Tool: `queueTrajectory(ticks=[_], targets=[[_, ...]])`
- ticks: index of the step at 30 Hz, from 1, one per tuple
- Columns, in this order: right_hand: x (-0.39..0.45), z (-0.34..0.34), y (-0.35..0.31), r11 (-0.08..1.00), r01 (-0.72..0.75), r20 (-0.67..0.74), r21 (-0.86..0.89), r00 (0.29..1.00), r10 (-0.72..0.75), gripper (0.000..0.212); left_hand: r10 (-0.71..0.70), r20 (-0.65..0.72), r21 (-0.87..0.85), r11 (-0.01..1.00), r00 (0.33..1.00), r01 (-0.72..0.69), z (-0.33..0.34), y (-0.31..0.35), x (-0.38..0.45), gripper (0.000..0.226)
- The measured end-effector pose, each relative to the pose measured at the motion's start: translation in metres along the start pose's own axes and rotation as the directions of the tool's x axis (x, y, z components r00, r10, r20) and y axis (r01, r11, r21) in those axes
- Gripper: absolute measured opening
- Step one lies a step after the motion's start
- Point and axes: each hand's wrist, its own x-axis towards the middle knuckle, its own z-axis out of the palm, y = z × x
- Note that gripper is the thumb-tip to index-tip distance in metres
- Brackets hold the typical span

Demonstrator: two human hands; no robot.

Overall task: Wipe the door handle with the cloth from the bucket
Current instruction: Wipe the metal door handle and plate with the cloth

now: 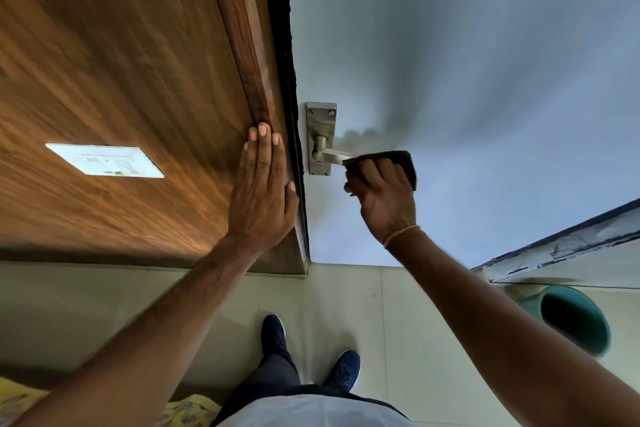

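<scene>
Currently: cloth (398, 163) pinched in right hand (384, 198) on door handle (334, 154) | left hand (263, 191) flat, empty, braced on frame (249, 45) | full lever length best covered.

White switch plate (105, 160) on wood panelling (121, 80) — pale tiled floor (346, 302) below

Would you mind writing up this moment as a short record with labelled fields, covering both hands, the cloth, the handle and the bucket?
left hand: flat, open, pressed on the wooden panel beside the door edge
right hand: gripping the cloth
cloth: dark, folded over the lever's outer end
door handle: metal lever on a backplate, inner part bare
bucket: green, on the floor at right, contents not visible
</scene>
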Motion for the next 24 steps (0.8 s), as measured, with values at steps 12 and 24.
queueTrajectory(ticks=[12, 24], targets=[[-0.045, 0.014, 0.028, 0.684, -0.700, 0.193, 0.205, 0.714, 0.673, 0.029, -0.032, 0.009, 0.003, 0.999, 0.999, 0.032, 0.002, 0.002, 0.001, 0.081], [-0.002, -0.004, -0.036, -0.956, -0.081, 0.943, 0.282, 0.206, 0.261, 0.044, -0.010, 0.014, 0.000, 1.000, 1.000, 0.010, -0.004, 0.002, 0.000, 0.078]])
